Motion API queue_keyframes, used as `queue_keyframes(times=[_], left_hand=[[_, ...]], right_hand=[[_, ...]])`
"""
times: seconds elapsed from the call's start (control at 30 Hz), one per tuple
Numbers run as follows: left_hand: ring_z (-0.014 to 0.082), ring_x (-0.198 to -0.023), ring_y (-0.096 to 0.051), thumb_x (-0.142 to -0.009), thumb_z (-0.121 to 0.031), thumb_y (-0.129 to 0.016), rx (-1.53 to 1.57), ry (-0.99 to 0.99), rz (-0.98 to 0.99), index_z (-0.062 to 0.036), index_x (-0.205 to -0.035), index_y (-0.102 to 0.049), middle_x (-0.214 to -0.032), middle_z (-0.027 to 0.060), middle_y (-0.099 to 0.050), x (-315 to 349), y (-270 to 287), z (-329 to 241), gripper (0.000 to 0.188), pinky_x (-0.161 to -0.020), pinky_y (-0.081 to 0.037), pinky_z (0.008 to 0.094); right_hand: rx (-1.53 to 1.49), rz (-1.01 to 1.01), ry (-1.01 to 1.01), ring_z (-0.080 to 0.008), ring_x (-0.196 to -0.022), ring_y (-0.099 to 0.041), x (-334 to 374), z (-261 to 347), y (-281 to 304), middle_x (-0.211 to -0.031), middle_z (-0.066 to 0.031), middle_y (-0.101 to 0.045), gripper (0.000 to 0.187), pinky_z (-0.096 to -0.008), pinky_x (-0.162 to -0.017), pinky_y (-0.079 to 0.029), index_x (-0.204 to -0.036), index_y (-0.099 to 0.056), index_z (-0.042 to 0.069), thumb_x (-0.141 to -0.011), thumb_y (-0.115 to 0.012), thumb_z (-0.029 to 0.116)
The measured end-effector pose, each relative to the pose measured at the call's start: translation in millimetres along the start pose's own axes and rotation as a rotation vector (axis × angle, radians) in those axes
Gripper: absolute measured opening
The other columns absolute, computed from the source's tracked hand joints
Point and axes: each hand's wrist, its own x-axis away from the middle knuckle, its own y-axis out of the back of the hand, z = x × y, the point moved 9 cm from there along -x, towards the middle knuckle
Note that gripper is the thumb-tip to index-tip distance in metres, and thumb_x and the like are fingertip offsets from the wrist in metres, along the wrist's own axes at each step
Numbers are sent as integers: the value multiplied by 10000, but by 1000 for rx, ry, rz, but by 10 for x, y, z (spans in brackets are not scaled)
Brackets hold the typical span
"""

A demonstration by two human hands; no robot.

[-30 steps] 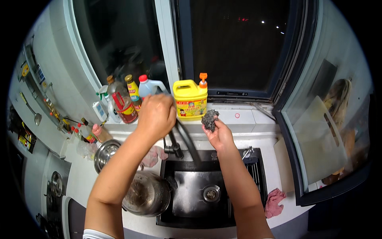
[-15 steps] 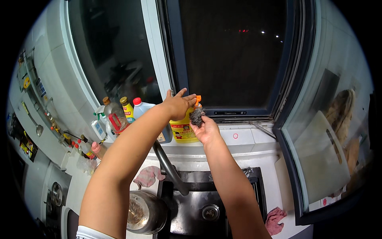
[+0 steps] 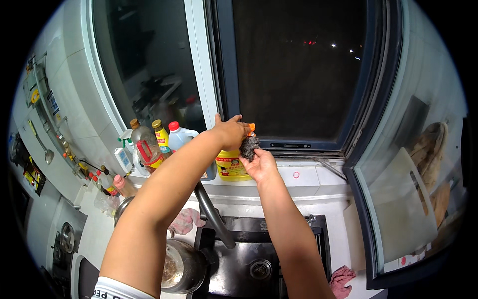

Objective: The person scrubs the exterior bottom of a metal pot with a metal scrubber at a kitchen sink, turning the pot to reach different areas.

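Note:
A yellow pump bottle (image 3: 232, 168) of what looks like detergent stands on the window ledge. My left hand (image 3: 230, 134) lies over its orange pump head (image 3: 252, 128), fingers stretched out and thumb raised. Just beneath the nozzle, my right hand (image 3: 262, 165) pinches a dark grey steel wool scourer (image 3: 249, 148) from below. The scourer covers part of the bottle's right shoulder. How firmly my left palm rests on the pump is hidden.
Several bottles, among them a pale blue jug with a red cap (image 3: 180, 135), line the ledge. Below are a black sink (image 3: 241, 269), a curved faucet (image 3: 214, 214), a metal pot (image 3: 184, 266) and pink cloths (image 3: 342, 281). An open window sash (image 3: 366, 219) juts in at right.
My view has shifted slightly. My left fingers have come lower and closer together over the pump head; the scourer stays under the nozzle in my right hand.

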Motion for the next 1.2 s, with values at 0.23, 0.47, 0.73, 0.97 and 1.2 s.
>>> queue_keyframes(times=[0.23,0.47,0.73,0.97,1.2], left_hand=[[234,-1443,-114,-779,-8,-520,-9,15,90,-249,-1461,-308,-1528,-85,-253,-18,-2,-40,754,-1025,-163,743],[319,-1416,-189,-825,-5,-493,321,-77,-742,-168,-1417,-370,-1506,42,-301,892,444,232,626,-1057,-222,653],[352,-1154,-530,-809,15,-546,752,94,-1318,33,-1137,-541,-1180,218,-588,4096,-1060,254,329,-1017,-362,461],[313,-1055,-530,-869,-240,-621,1068,1465,-716,34,-1169,-519,-1160,204,-542,5801,-4668,983,419,-929,-405,376],[232,-832,-609,-842,-377,-654,1476,1468,-311,42,-1034,-604,-889,136,-644,5608,-5180,1153,464,-752,-482,345]], right_hand=[[3,-25,-22,-292,-1193,-501,3,47,92,-1288,-142,-512,338,-499,-1030,-381,-1277,-447,28,-970,-317,83],[6,151,13,-294,-1022,-593,236,-122,384,-1110,-129,-614,230,-496,-905,-483,-1129,-521,30,-921,-432,70],[239,-114,-31,-269,-1095,-564,1846,-865,2206,-1178,-106,-589,272,-469,-925,-481,-1197,-510,40,-959,-425,141],[269,-313,-287,-258,-1042,-587,2560,-2708,2311,-1170,-61,-609,296,-509,-922,-421,-1130,-533,115,-864,-412,68],[301,-382,-47,-210,-1005,-583,2384,-3024,1805,-1139,10,-626,268,-417,-806,-392,-1112,-541,153,-911,-365,129]])
